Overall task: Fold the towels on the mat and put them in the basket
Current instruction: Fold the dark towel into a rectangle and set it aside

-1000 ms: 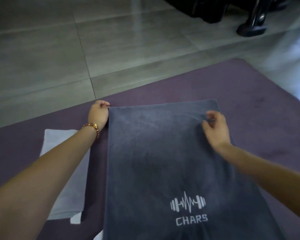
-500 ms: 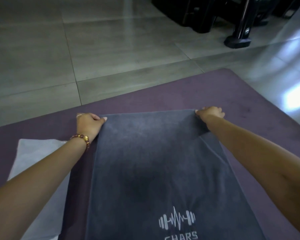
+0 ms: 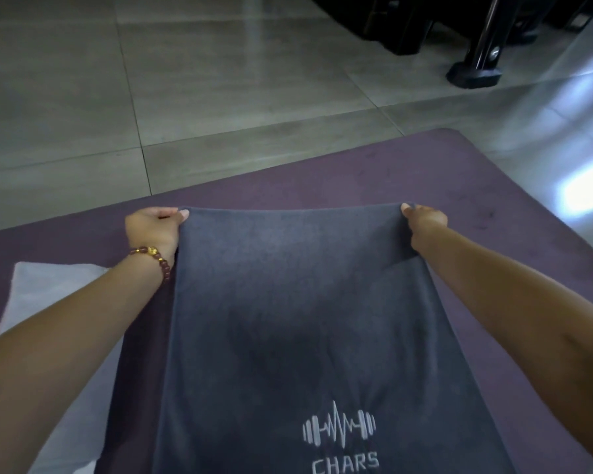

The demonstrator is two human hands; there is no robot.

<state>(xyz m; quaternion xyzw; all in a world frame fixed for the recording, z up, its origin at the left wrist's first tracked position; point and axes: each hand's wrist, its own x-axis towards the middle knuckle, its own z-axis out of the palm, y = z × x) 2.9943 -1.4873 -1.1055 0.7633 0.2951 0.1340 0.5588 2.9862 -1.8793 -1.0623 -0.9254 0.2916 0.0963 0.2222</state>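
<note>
A dark grey towel (image 3: 288,302) with a white barbell logo and the word CHARS lies lengthwise on the purple mat (image 3: 476,200). My left hand (image 3: 153,229), with a bead bracelet on the wrist, pinches the towel's far left corner. My right hand (image 3: 425,222) pinches the far right corner. The far edge is stretched taut between both hands and slightly raised. A light grey towel (image 3: 48,302) lies on the mat to the left, partly under my left forearm. No basket is in view.
Grey tiled floor (image 3: 220,97) lies beyond the mat's far edge. A black stand foot (image 3: 473,73) and dark furniture sit at the upper right. A bright patch of light falls on the floor at the right.
My right hand moved from the towel's surface out to the far right corner and took hold of it. Both hands now stretch the far edge taut and lift it a little.
</note>
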